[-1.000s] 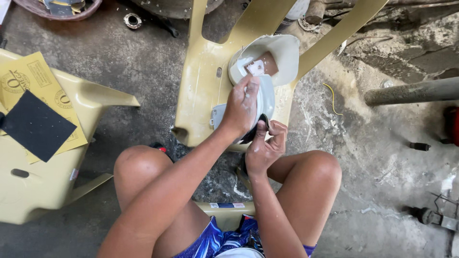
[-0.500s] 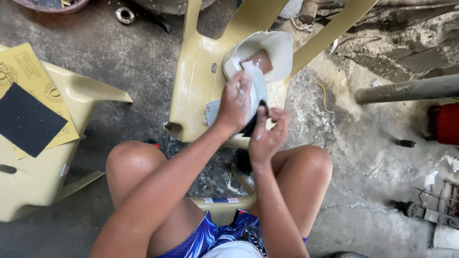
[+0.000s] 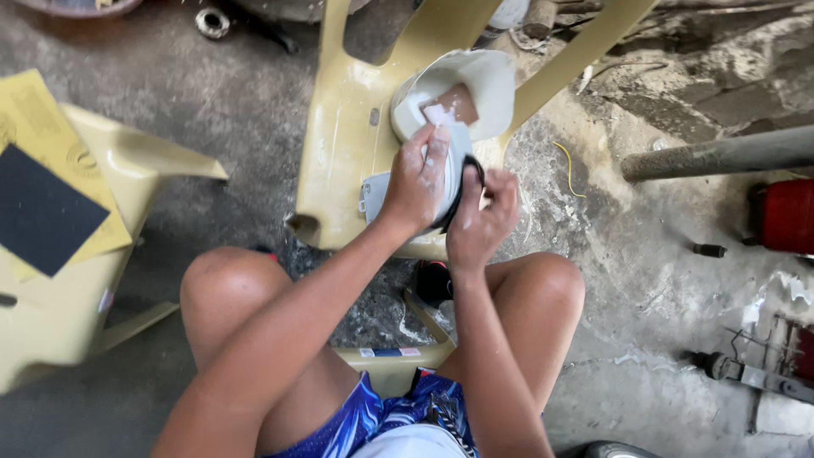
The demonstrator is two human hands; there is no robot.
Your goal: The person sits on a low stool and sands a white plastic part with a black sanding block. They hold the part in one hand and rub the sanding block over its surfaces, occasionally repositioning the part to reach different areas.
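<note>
The left hand point(image 3: 417, 180) lies curled over the top of a pale grey-white moulded part point(image 3: 377, 193), its fingers pressed together against the surface and dusted white. The right hand point(image 3: 480, 222) clamps the same part from its right edge, the grip closed around a dark rim point(image 3: 465, 191) that shows between the two hands. The part rests on a yellow plastic panel point(image 3: 339, 136) lying on the concrete floor point(image 3: 212, 110), just above the person's bare knees. Touching the far end of the part stands a white cut-open container point(image 3: 483, 85) holding brownish liquid point(image 3: 462, 100), with a small pale piece point(image 3: 437, 112) at its near lip. At the left edge a second yellow panel point(image 3: 59, 314) carries a yellow rectangular sheet point(image 3: 34, 119), and a dark square sheet point(image 3: 47, 212) lies on top of that; the printing on the yellow one is too small to tell. A narrow strip label point(image 3: 388, 351), white with a blue patch, sits on a yellow piece between the thighs. A grey pipe point(image 3: 721, 153) and a red cylinder point(image 3: 784, 216) lie well apart at the right.
</note>
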